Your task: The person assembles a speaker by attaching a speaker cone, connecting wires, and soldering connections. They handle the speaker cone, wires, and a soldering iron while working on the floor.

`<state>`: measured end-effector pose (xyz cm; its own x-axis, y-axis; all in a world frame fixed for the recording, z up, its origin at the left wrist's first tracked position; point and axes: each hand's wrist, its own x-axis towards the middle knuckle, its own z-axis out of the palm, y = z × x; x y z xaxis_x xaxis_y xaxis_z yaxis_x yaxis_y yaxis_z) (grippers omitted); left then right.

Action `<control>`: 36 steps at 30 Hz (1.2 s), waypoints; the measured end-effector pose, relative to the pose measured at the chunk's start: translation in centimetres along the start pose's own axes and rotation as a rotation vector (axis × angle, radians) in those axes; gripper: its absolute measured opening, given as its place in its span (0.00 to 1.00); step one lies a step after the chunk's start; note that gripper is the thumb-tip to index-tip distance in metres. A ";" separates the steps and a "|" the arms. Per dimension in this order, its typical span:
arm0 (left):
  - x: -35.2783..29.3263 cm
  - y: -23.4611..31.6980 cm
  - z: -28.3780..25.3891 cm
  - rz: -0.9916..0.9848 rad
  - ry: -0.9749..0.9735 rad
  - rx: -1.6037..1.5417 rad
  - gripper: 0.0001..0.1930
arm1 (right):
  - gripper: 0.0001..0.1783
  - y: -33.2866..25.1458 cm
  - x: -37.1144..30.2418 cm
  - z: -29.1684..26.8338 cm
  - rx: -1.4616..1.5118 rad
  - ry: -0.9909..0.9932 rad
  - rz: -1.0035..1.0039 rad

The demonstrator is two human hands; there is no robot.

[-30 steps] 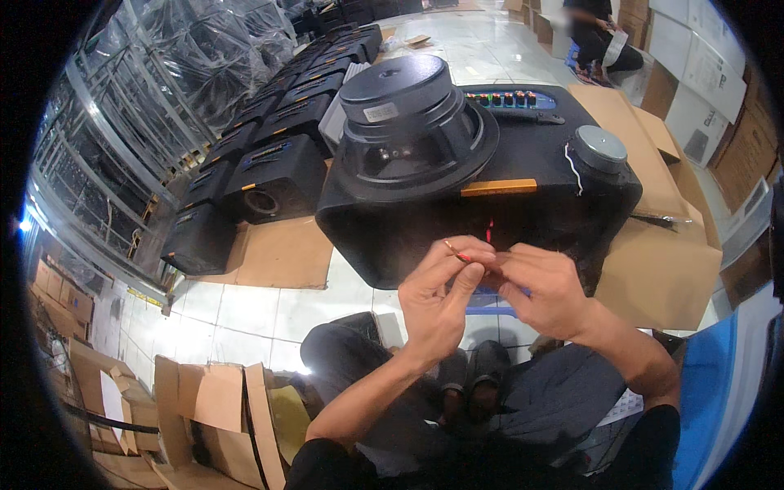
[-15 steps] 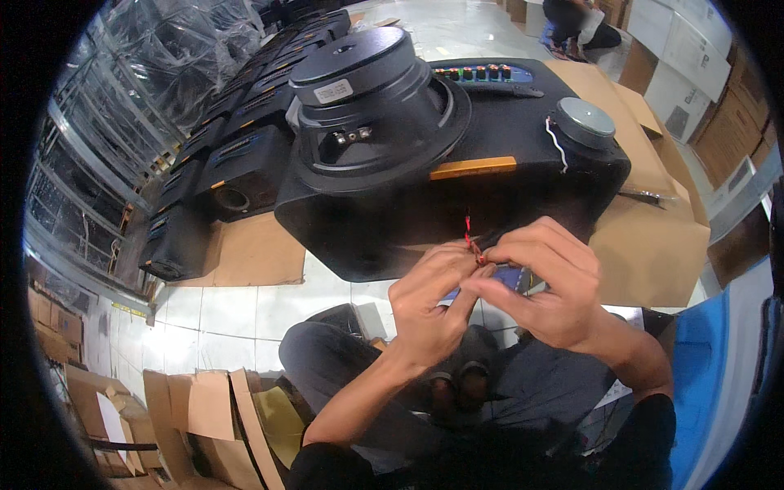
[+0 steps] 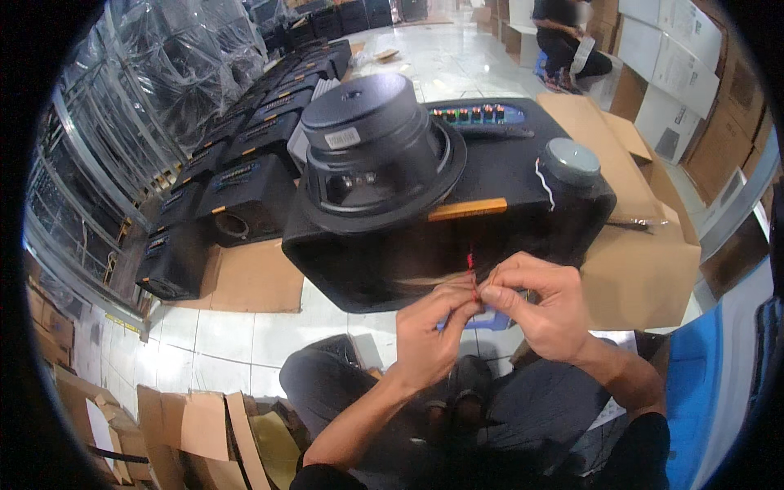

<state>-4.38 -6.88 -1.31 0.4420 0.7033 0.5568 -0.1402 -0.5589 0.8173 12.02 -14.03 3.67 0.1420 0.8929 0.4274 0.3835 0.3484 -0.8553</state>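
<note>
Close together in front of the black speaker cabinet [image 3: 384, 273], both my hands pinch at a thin red wire [image 3: 471, 263] that comes from the cabinet's front side. My left hand [image 3: 433, 331] holds the wire between thumb and fingertips. Thumb and index finger of my right hand [image 3: 545, 310] are closed at the same spot; the wire's end is hidden among the fingers. On top of the cabinet a large woofer [image 3: 359, 151] rests magnet up. To its right sits a small round silver-topped speaker driver [image 3: 573, 161] with a white wire [image 3: 546, 188] hanging from it.
An orange strip [image 3: 467, 210] lies along the cabinet's edge, and a board with several knobs [image 3: 474, 114] is at the back. Rows of black cabinets [image 3: 253, 175] stand left. Cardboard [image 3: 633, 278] lies right; a blue surface [image 3: 694, 392] is beside it. Another person [image 3: 559, 41] sits far off.
The view has tilted up a little, so the cabinet and woofer appear lower. My fingers have shifted slightly at the red wire, with the right thumb now more upright.
</note>
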 end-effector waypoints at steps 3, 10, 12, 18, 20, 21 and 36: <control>0.9 -1.0 -1.2 0.307 -0.224 0.051 0.03 | 0.06 0.0 1.6 -2.2 0.196 -0.308 0.124; 0.5 -2.1 -1.1 0.231 -0.316 0.400 0.07 | 0.07 1.4 1.8 -3.0 -0.426 -0.412 -0.292; 0.3 -1.9 -0.8 0.029 -0.170 0.324 0.06 | 0.07 1.6 1.2 -2.4 -0.556 -0.199 -0.473; 0.2 -1.6 -1.4 -0.059 -0.217 0.133 0.05 | 0.13 1.4 1.2 -2.0 -0.663 -0.096 -0.631; 0.3 -1.7 -1.4 -0.003 -0.237 0.137 0.05 | 0.12 1.2 0.9 -1.8 -0.752 -0.072 -0.681; 0.3 -1.8 -1.4 0.018 -0.235 0.113 0.04 | 0.12 1.0 0.8 -1.9 -0.754 -0.078 -0.680; -0.7 -2.1 -1.3 -0.094 -0.084 -0.109 0.03 | 0.14 1.2 0.3 -2.1 -0.793 -0.028 -0.773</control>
<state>-5.56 -5.62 -3.20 0.5297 0.7083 0.4667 -0.1880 -0.4385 0.8789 14.43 -13.95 3.33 -0.4048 0.5234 0.7498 0.8371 0.5422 0.0734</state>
